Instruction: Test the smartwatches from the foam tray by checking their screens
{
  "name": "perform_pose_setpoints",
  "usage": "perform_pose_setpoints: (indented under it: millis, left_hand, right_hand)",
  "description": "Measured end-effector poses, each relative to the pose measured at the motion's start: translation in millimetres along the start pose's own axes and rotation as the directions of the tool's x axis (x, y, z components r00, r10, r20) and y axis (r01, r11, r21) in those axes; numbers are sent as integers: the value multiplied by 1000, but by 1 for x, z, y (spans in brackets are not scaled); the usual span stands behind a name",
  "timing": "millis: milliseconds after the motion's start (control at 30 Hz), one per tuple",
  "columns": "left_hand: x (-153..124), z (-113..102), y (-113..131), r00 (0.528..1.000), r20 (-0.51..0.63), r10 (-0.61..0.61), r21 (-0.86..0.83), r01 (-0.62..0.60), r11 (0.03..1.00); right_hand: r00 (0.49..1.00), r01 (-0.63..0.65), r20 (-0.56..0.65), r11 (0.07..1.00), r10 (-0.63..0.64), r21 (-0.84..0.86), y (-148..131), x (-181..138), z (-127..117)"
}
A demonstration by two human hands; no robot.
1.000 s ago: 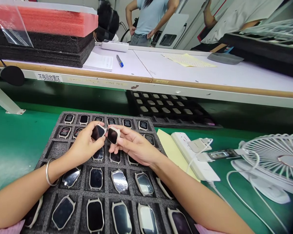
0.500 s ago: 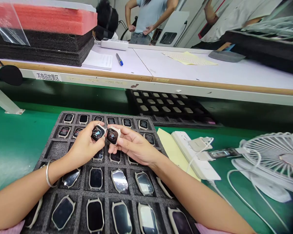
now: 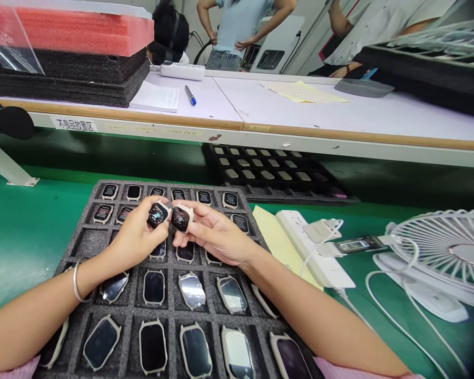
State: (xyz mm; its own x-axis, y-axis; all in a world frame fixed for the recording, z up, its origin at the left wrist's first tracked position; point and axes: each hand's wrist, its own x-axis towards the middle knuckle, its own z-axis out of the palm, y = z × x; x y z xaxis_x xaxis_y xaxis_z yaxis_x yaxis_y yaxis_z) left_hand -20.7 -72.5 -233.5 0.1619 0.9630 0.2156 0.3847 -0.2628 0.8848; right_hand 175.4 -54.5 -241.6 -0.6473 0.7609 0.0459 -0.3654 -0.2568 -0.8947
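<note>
Above a dark grey foam tray (image 3: 89,243), my two hands each grip a smartwatch body without a strap. My left hand (image 3: 140,229) pinches one watch (image 3: 158,215), whose lit screen shows a dial with a blue figure. In my right hand (image 3: 215,231) is a second watch (image 3: 181,218), its screen also lit but darker. The two watches sit side by side, almost touching, faces towards me. Below them, the tray's compartments hold several more watches, such as a dark-screened one (image 3: 154,287). Some at the back row, like one watch (image 3: 231,199), show lines of text.
A white power strip (image 3: 316,247) with a charger and cables lies to the right, beside a white fan (image 3: 450,258) and yellow paper (image 3: 274,239). Behind is a raised shelf (image 3: 300,118) with foam stacks (image 3: 82,68); another watch tray (image 3: 260,163) sits beneath. People are beyond the shelf.
Both hands keep hold of their watches in nearly the same pose. The whole view has shifted slightly. Beyond the shelf, the person in light blue has moved an arm.
</note>
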Motion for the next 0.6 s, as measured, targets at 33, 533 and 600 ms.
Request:
perform_pose_setpoints:
  millis: [33,533,600]
  left_hand:
    - [0,0,0,1000,2,1,4,-1,1000]
    - [1,0,0,999,10,-32,23,32,999]
    - [2,1,0,999,5,-34,12,34,999]
  right_hand:
    - [1000,1,2,1000,-1,-3,0,0,0]
    - [1000,0,-16,1000,0,5,0,0,-1]
    - [1000,2,-25,1000,-2,6,0,0,0]
